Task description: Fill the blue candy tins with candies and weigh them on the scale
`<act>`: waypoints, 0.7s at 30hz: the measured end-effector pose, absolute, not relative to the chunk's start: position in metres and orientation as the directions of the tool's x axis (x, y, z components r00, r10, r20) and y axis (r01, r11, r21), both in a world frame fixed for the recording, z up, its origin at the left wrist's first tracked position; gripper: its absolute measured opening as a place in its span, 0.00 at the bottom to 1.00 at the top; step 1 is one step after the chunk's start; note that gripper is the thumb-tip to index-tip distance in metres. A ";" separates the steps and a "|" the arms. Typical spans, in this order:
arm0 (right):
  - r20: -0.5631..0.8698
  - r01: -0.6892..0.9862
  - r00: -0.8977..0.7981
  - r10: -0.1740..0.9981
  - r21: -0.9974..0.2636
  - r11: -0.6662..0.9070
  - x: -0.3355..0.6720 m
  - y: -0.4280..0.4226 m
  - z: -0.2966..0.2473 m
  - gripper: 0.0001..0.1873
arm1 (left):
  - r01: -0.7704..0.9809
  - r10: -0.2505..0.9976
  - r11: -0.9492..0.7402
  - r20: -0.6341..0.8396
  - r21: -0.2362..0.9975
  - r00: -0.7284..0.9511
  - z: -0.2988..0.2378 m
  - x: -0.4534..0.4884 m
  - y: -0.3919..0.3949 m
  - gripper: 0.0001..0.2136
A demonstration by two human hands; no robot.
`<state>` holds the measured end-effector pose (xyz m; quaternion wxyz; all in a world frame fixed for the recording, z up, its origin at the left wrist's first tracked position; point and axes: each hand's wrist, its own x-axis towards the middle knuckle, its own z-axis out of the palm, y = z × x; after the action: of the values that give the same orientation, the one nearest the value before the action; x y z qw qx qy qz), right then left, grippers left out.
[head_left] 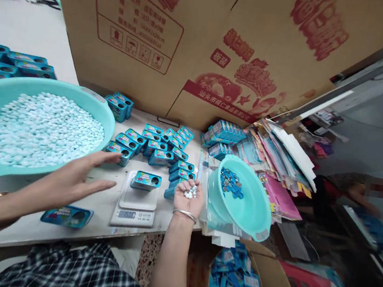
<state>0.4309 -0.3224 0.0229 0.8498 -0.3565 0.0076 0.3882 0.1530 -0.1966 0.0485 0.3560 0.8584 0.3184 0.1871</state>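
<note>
My left hand [81,176] reaches over the near table with its fingers spread and nothing in it, between the basin and the scale. In my upturned, cupped right hand [186,205] lies a small heap of pale candies [191,192]. A blue box [145,181] with a round hole stands on a digital scale [132,216], whose display seems to read 150.0. The large turquoise basin [108,125] at the left holds many pale blue and white candies [48,127]. Another blue box [66,216] lies near the front edge, below my left forearm.
Several blue boxes [161,157] stand behind the scale, others at the far left [34,66]. A smaller turquoise basin [257,208] holds round caps [231,184]. Large cardboard cartons [190,44] wall the back. Below right, an open carton [271,286] contains blue boxes. Another person sits far right.
</note>
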 end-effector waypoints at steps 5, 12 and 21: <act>-0.389 -0.719 0.676 0.627 -0.534 0.445 0.412 -0.306 0.032 0.08 | 0.318 0.508 -0.685 0.117 0.656 0.853 0.040 0.208 -0.211 0.29; -0.318 -0.602 0.767 0.558 -0.659 0.451 0.378 -0.277 0.037 0.09 | 0.341 0.445 -0.761 0.062 0.551 0.893 0.028 0.265 -0.208 0.25; -0.237 -0.519 0.811 0.534 -0.712 0.472 0.371 -0.269 0.033 0.09 | 0.300 0.456 -0.714 0.095 0.633 0.885 0.014 0.270 -0.202 0.19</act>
<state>0.3711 -0.2687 0.0331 0.8579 -0.4120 -0.0092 0.3070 0.2699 -0.2016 0.0136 0.3174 0.9175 0.2059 0.1231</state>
